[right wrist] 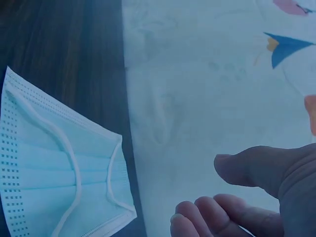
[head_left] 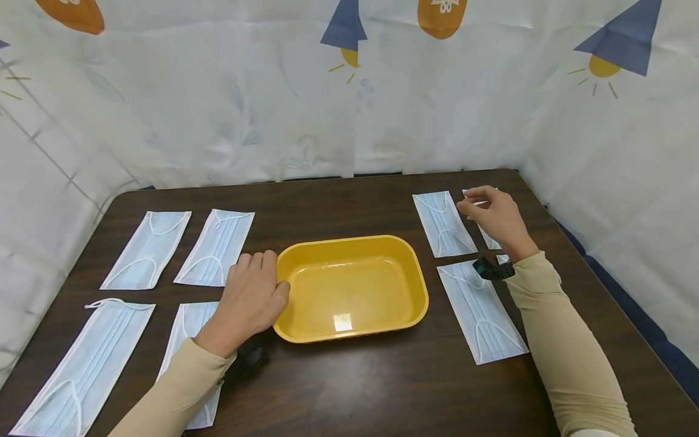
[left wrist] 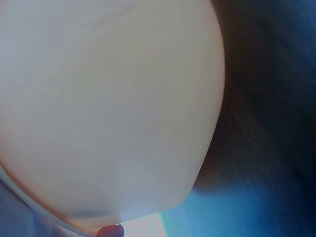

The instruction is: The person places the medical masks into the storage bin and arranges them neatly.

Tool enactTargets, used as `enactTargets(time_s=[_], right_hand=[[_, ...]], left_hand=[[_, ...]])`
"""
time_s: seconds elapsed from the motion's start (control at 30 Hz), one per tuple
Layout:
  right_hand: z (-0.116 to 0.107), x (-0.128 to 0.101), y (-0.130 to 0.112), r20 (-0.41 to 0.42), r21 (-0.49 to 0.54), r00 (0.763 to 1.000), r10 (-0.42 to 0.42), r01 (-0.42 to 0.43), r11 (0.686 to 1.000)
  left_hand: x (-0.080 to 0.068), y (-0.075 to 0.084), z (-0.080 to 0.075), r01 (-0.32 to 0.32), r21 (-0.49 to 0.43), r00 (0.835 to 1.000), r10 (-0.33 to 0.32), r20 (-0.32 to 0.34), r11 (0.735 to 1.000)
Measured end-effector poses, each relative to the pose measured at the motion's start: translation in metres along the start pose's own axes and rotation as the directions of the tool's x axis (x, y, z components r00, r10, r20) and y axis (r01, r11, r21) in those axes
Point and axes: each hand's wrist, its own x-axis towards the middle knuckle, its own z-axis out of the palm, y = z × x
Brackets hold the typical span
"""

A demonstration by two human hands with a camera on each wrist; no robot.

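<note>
My left hand [head_left: 246,303] grips the left rim of a yellow plastic tray [head_left: 349,243]. In the left wrist view, the tray's wall [left wrist: 113,108] fills most of the picture, with one fingertip [left wrist: 109,230] at its lower edge. Above the far right of the table hovers my right hand [head_left: 494,218], fingers loosely bent and nothing visible between them. Beneath it lies a partly hidden blue face mask [head_left: 488,238]. Beside that is another mask [head_left: 443,224]. The right wrist view shows a mask [right wrist: 64,168] apart from the thumb [right wrist: 247,170].
Nearer on the right lies a mask [head_left: 483,312], with a further one [head_left: 503,259] mostly behind the wrist. Several masks, among them one at the front left [head_left: 87,364], lie on the left. White printed curtains [head_left: 273,109] border the dark wooden table [head_left: 349,388].
</note>
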Motion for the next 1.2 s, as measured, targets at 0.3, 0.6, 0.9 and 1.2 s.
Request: enactTargets(time_s=[0.3, 0.6, 0.9, 1.2], right_hand=[[0.004, 0.018, 0.008, -0.019, 0.097, 0.999, 0.04, -0.038, 0.995], [0.008, 0.022, 0.019, -0.001, 0.057, 0.997, 0.079, -0.079, 0.995], [0.011, 0.028, 0.026, -0.006, -0.027, 0.999, 0.054, -0.054, 0.998], [0.012, 0.035, 0.038, 0.044, -0.119, 0.998, 0.053, -0.048, 0.992]], left_hand=[[-0.001, -0.001, 0.001, 0.013, -0.007, 1.0, -0.013, -0.001, 1.0], [0.001, 0.0, 0.003, 0.004, -0.007, 1.0, -0.004, -0.01, 1.0], [-0.002, 0.0, 0.003, 0.01, -0.003, 1.0, -0.01, -0.013, 1.0], [0.0, 0.0, 0.004, -0.001, 0.026, 0.998, 0.003, -0.055, 1.0]])
